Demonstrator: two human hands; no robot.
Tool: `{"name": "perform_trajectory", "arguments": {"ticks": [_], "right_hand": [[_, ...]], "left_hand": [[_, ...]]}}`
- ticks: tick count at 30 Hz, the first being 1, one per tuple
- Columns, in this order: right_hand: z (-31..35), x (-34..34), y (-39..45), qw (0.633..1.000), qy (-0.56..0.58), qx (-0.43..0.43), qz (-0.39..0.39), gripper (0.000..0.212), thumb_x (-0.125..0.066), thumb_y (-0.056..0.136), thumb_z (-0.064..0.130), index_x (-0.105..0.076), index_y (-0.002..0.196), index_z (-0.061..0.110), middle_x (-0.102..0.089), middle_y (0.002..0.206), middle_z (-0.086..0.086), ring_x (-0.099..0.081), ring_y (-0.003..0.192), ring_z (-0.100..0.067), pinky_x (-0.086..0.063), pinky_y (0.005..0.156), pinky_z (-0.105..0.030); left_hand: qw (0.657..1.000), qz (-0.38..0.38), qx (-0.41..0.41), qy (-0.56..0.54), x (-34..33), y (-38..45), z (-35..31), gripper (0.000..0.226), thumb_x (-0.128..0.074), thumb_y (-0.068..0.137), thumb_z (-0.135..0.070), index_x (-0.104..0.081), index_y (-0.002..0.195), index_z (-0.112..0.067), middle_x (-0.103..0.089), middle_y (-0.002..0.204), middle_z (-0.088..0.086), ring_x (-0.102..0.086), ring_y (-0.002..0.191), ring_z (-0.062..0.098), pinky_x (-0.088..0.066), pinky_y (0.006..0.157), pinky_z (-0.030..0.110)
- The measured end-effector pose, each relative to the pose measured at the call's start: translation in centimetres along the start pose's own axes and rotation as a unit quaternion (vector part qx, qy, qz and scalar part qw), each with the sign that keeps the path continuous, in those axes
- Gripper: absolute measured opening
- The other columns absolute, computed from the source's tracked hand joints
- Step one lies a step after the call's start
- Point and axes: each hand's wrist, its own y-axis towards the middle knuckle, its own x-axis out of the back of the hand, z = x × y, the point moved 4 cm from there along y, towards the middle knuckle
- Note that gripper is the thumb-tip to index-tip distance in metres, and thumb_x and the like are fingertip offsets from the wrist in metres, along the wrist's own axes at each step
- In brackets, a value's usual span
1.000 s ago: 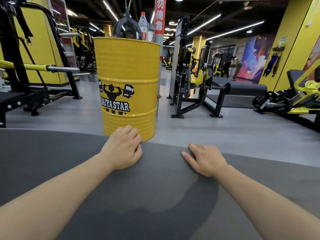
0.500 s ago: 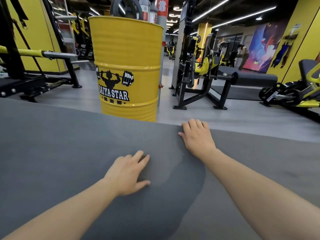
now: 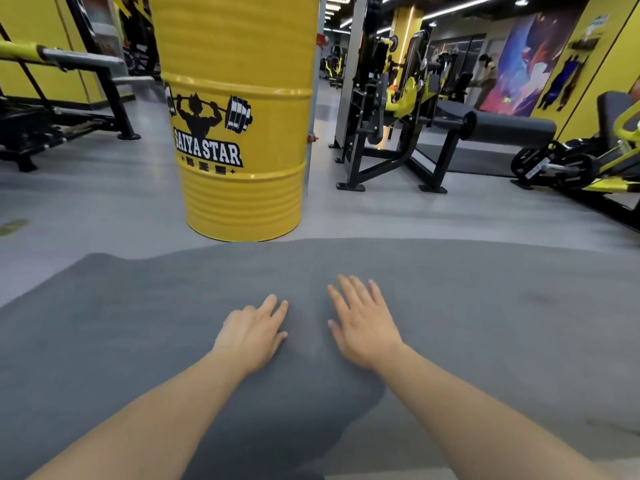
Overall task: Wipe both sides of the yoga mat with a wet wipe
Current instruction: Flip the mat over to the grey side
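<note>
our left hand (image 3: 250,336) and right hand (image 3: 363,325) lay flat, fingers straight, side by side on the mat (image 3: 485,323), we gripped nothing, drum (image 3: 239,133) just past its far edge

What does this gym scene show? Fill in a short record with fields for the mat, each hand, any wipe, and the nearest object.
mat: grey yoga mat spread on the floor, far edge wavy
left hand: flat on the mat, fingers relaxed
right hand: flat on the mat, fingers straight
wipe: none visible
nearest object: yellow drum standing just beyond the mat
</note>
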Motion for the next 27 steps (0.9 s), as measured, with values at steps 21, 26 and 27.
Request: {"name": "perform_trajectory", "arguments": {"ticks": [21, 26, 27], "right_hand": [[7.9, -18.0, -9.9, 0.917, 0.129, -0.102, 0.362, 0.067, -0.019, 0.095, 0.061, 0.004, 0.152, 0.034, 0.014, 0.160, 0.003, 0.012, 0.147, -0.029, -0.008, 0.113, -0.062], [8.5, -19.9, -11.5, 0.897, 0.153, -0.116, 0.397, 0.071, -0.023, 0.093, 0.065, 0.005, 0.152, 0.037, 0.013, 0.160, 0.005, 0.007, 0.147, -0.029, -0.019, 0.111, -0.060], [8.6, -20.2, -11.8, 0.893, 0.155, -0.118, 0.406, 0.073, -0.024, 0.093, 0.066, 0.006, 0.152, 0.037, 0.012, 0.160, 0.005, 0.006, 0.147, -0.029, -0.020, 0.110, -0.060]], "left_hand": [[0.964, 0.265, -0.035, -0.007, -16.7, -4.9, -2.6, 0.080, -0.028, 0.093, -0.078, -0.007, 0.160, -0.041, -0.017, 0.167, 0.003, -0.047, 0.136, 0.033, -0.047, 0.104, 0.044], [0.965, 0.260, -0.033, -0.017, -17.6, -5.1, -4.1, 0.085, -0.031, 0.091, -0.080, -0.004, 0.161, -0.038, -0.017, 0.167, 0.004, -0.047, 0.137, 0.034, -0.046, 0.104, 0.043], [0.963, 0.267, -0.034, -0.015, -17.9, -5.2, -4.4, 0.088, -0.033, 0.090, -0.082, -0.005, 0.161, -0.038, -0.017, 0.167, 0.004, -0.046, 0.138, 0.034, -0.045, 0.104, 0.043]]}}
